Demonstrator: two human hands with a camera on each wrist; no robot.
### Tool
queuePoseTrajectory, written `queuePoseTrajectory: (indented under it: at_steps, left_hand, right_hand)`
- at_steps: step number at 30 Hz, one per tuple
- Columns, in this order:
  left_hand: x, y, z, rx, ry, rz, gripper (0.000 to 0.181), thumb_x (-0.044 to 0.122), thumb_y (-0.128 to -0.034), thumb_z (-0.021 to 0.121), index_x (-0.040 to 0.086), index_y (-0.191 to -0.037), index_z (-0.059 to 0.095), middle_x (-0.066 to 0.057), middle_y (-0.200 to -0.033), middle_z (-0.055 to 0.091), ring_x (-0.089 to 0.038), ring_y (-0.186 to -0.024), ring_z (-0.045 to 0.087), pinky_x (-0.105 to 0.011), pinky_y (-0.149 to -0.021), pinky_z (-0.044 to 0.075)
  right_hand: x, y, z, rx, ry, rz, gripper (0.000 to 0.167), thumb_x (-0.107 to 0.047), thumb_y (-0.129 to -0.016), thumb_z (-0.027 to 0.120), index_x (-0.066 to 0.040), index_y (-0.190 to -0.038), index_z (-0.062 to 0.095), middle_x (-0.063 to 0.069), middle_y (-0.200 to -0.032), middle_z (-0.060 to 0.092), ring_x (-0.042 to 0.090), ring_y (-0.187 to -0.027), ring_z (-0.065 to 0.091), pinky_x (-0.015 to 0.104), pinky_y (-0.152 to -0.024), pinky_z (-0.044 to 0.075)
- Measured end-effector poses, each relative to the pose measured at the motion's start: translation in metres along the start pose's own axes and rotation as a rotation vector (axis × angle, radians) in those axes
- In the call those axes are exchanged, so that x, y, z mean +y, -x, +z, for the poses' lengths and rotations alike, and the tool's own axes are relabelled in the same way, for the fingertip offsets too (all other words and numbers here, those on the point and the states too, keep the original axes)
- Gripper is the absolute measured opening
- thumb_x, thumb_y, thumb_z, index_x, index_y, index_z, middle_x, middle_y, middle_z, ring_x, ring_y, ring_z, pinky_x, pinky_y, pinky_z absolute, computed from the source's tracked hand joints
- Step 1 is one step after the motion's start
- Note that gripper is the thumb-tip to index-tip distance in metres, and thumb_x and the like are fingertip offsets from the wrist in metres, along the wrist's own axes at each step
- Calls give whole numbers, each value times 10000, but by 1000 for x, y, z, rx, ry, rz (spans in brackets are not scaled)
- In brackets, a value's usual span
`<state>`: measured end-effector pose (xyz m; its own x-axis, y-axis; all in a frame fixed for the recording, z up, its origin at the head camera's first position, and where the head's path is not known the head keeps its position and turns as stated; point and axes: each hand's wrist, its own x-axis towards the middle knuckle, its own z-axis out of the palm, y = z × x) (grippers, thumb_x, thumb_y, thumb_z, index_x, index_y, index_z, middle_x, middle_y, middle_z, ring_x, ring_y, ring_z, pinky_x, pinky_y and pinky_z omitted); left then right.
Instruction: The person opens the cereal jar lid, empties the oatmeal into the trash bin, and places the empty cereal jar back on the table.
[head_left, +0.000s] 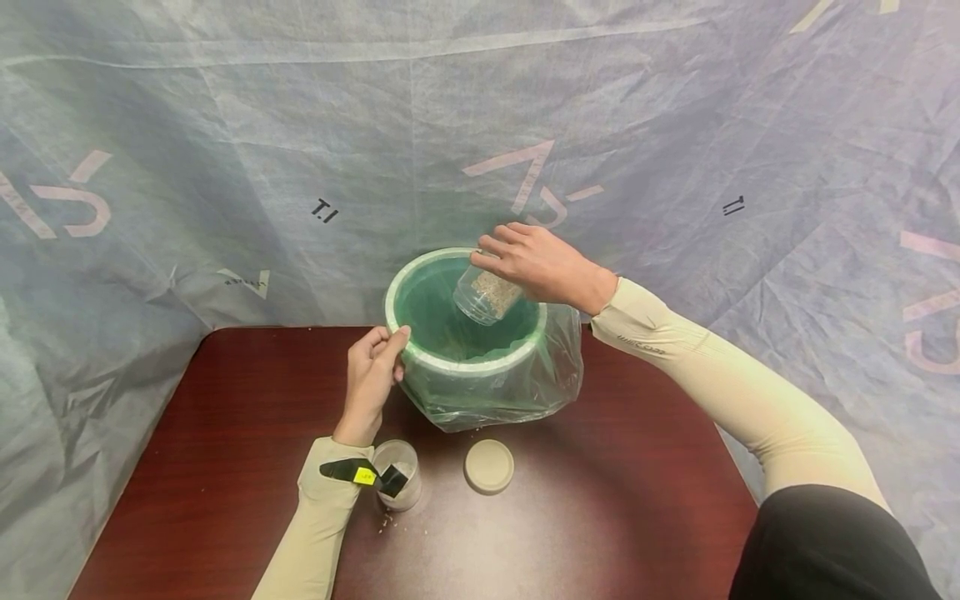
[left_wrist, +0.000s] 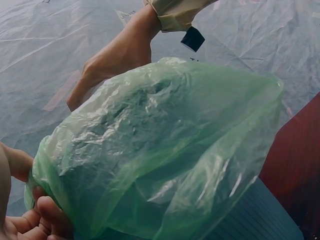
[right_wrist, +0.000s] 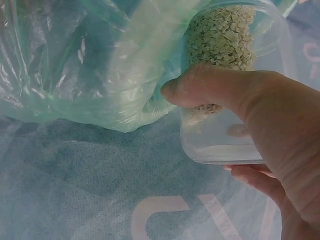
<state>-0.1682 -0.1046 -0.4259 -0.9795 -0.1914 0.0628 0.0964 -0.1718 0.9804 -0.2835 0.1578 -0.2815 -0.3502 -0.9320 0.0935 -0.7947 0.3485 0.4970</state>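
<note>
A bin (head_left: pixel 465 367) lined with a thin green bag (head_left: pixel 517 396) stands at the table's back edge. Over its mouth my right hand (head_left: pixel 543 262) grips a clear jar (head_left: pixel 480 308), tilted with its mouth down to the left. Pale flakes (right_wrist: pixel 220 40) lie along the jar's side in the right wrist view, the thumb across the wall. At the bin's left rim my left hand (head_left: pixel 371 371) pinches the bag edge between thumb and fingers; the left wrist view shows these fingers (left_wrist: pixel 42 220) on the green film (left_wrist: pixel 150 150).
On the table (head_left: pixel 247 433), a second clear container (head_left: pixel 397 496) stands by the left wrist, partly behind a black tab on the wristband. A round beige lid (head_left: pixel 489 467) lies in front of the bin. Small crumbs (head_left: pixel 386 523) are scattered near the container. Grey sheeting (head_left: pixel 300 125) hangs behind.
</note>
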Motion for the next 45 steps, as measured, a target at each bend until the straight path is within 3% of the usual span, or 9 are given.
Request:
queuePoseTrajectory:
  at_steps: [45]
  left_hand:
    - [1,1,-1,0,3,0,303,217,-1033,724,58,-829,565,48,-554,495,-97,-478,449,-221,-508,363]
  right_hand:
    - [-1,-5,1,6,39,-62,423,125,-956,648,-72,-1326,592,138,-1171,643,343,-989,572,423,-918,505]
